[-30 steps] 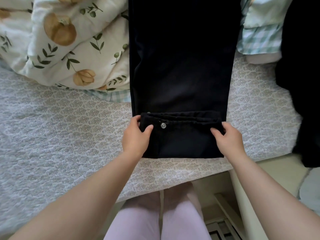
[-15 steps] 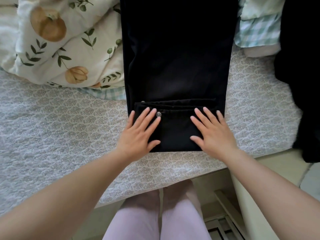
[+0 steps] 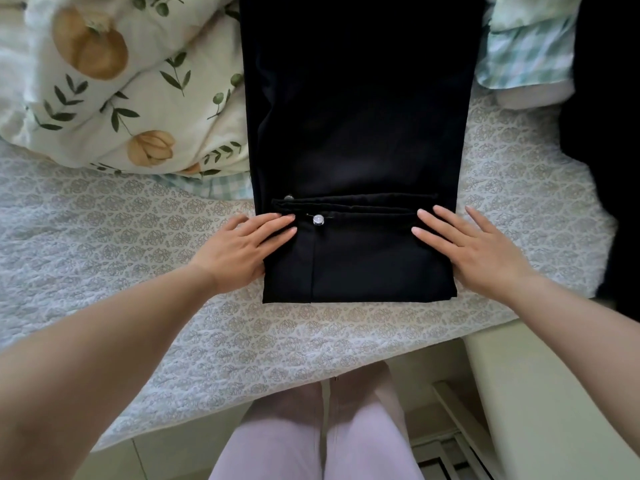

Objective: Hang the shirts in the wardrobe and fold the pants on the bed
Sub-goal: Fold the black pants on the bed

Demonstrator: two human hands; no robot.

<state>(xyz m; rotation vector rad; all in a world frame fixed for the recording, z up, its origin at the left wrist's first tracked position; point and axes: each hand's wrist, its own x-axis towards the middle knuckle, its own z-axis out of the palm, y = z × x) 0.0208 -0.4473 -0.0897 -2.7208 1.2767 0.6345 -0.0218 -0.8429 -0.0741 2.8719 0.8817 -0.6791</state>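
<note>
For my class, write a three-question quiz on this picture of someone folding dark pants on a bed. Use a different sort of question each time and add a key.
1. True or false: both hands lie flat with fingers spread on the folded waist end of the black pants.
2. Multiple choice: the silver button lies nearest to which? A) the left hand B) the right hand C) the floral duvet
3. Fill in: the pants lie on a bed cover with a pale ____ pattern.

Key: 1 true; 2 A; 3 quilted floral (medallion).
</note>
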